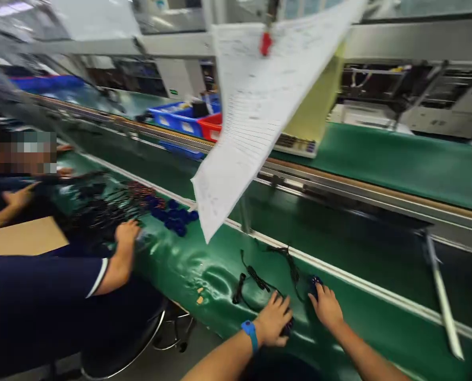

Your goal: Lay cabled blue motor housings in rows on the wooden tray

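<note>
Left hand [273, 320] over dark disc [288, 324]

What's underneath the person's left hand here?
Under the left hand is a dark piece, its edge showing beside the fingers, above the green work surface. The hand covers the rest, so its full shape and any cable joined to it cannot be seen.

Left hand [273, 320] and right hand [326, 304] apart, both palm-down
</note>
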Demonstrator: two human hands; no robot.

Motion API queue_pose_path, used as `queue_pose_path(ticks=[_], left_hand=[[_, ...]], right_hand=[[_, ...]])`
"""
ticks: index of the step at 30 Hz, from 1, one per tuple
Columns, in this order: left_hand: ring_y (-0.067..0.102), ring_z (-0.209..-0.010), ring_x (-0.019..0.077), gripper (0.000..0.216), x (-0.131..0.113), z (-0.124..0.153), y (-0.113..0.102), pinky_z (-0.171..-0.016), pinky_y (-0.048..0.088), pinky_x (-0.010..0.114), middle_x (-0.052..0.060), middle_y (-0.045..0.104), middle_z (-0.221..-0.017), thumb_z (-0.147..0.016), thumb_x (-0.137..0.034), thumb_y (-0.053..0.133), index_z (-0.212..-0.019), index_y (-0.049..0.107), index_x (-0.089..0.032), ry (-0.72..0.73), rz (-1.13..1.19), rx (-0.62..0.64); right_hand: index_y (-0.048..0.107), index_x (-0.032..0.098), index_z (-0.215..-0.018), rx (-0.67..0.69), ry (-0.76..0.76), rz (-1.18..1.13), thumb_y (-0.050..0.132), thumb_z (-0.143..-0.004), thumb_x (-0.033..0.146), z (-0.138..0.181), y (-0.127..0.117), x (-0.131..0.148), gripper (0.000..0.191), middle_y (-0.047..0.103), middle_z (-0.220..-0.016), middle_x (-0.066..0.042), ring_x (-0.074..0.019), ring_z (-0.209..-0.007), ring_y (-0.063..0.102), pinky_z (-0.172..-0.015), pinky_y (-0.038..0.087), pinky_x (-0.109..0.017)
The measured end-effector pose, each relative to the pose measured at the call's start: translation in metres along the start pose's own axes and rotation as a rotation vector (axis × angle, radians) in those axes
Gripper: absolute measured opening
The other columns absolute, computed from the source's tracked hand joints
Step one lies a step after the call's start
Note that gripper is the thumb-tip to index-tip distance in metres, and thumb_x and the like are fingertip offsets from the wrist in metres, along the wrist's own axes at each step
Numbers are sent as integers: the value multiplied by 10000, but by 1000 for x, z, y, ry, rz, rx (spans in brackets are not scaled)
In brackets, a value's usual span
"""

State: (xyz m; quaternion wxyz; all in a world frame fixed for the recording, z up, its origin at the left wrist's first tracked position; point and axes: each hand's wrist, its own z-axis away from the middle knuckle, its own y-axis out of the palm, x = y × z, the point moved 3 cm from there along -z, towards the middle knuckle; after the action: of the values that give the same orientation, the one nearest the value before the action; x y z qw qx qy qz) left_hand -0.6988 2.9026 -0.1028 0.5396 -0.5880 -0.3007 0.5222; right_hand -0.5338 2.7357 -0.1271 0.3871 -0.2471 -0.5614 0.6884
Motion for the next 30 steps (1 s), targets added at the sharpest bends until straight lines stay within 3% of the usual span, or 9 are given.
queue_pose_path(ticks=[5, 9, 12, 14, 15, 18, 21, 25, 30], left_hand=[[340, -1445, 399, 804, -36, 1, 14, -1213, 188, 594, 202, 281, -1611, -820, -566, 653, -1496, 409, -207, -214, 93, -48], [381, -1421, 375, 699, -59, 25, 34, -1132, 363, 551, 211, 352, -1568, -930, -471, 517, -1535, 322, -182, -611, 67, -240], [469, -1326, 397, 869, -75, 27, 39, -1008, 476, 520, 278, 400, -1481, -914, -608, 479, -1553, 207, -86, -897, 114, -307], [497, -1286, 414, 999, -83, 12, 36, -956, 503, 495, 320, 368, -1466, -865, -669, 523, -1552, 161, -41, -982, 147, -280], [513, -1264, 421, 1024, -85, 3, 33, -934, 511, 486, 339, 340, -1470, -852, -680, 534, -1550, 160, -29, -1011, 153, -255], [579, -1164, 425, 1012, -82, -22, 22, -865, 525, 472, 345, 313, -1467, -836, -689, 553, -1554, 195, -72, -1092, 151, -168], [611, -1103, 417, 1048, -72, -30, 15, -847, 522, 468, 299, 373, -1424, -778, -710, 622, -1566, 207, -157, -1087, 143, -87], [554, -1186, 420, 1048, -60, -15, 21, -916, 500, 460, 256, 446, -1349, -727, -708, 687, -1512, 313, -124, -1028, 151, -57], [498, -1244, 385, 951, -66, 14, 39, -991, 473, 447, 241, 478, -1323, -742, -674, 696, -1387, 406, -39, -998, 127, -141]], right_hand=[[447, 98, -1459, 164, 105, -88, 387, -984, 424, 74, -9, -45, 580, 610, -1245, -216, -345, -1116, 599, -942, 475, -439], [451, 155, -1479, 165, 67, -100, 541, -922, 504, 109, -17, -76, 664, 569, -1310, -226, -362, -1171, 568, -993, 448, -472], [418, 254, -1507, 115, -121, -89, 749, -769, 540, 109, -21, -94, 858, 253, -1610, -194, -419, -1447, 275, -1112, 331, -557], [360, 296, -1535, 173, -298, -94, 841, -667, 521, 101, -19, -99, 1017, 22, -1676, -144, -427, -1515, 59, -1159, 222, -604], [345, 295, -1542, 222, -372, -92, 865, -633, 508, 96, -17, -100, 1068, -25, -1679, -137, -426, -1520, 5, -1172, 181, -613], [406, 244, -1513, 355, -467, -57, 894, -599, 465, 83, -9, -102, 1060, 22, -1675, -157, -444, -1513, 42, -1177, 180, -615], [531, 211, -1408, 329, -429, -54, 882, -639, 443, 78, -9, -105, 877, 167, -1646, -183, -449, -1444, 258, -1142, 298, -580], [613, 201, -1281, 183, -284, -54, 847, -683, 502, 85, -8, -117, 709, 327, -1559, -207, -412, -1293, 437, -1059, 411, -534], [662, 176, -1145, 76, -210, -39, 835, -672, 559, 108, 12, -134, 632, 452, -1425, -211, -408, -1263, 444, -1054, 417, -534]])
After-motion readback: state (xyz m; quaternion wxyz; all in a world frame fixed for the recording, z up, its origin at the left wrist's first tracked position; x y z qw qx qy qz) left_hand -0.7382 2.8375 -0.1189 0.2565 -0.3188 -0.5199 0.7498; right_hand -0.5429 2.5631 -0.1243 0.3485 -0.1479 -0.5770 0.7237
